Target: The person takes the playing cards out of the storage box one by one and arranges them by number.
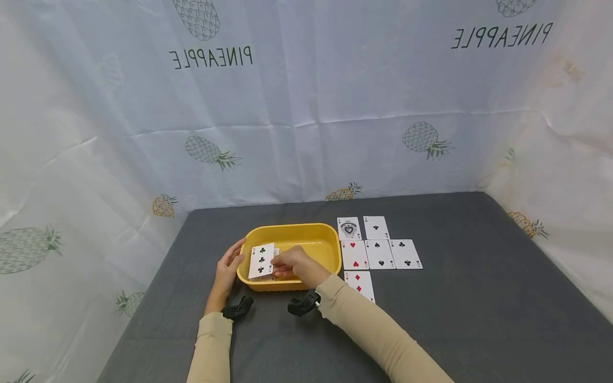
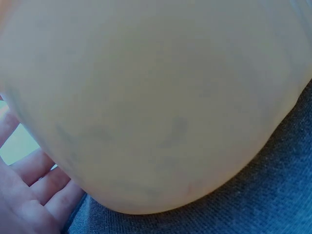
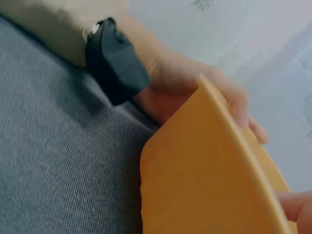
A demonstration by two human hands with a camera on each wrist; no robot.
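At the left end of a yellow tray [image 1: 330, 250], my left hand [image 1: 225, 271] grips the rim. In the right wrist view the left hand [image 3: 195, 80] has its fingers bent over the tray's edge. My right hand [image 1: 294, 263] reaches into the tray and pinches a three of clubs card [image 1: 261, 260] by its right side. At least one more card lies partly hidden under it. The tray's outer wall [image 2: 161, 97] fills most of the left wrist view, blurred.
Right of the tray, face-up cards lie in rows: ace of spades [image 1: 349, 229], ace of clubs [image 1: 376, 227], two of hearts [image 1: 354, 255], two of spades [image 1: 380, 255], two of clubs [image 1: 405, 254], three of diamonds [image 1: 360, 285]. Dark cloth [image 1: 460, 319] covers the table; a pineapple-print curtain [image 1: 306, 106] hangs behind.
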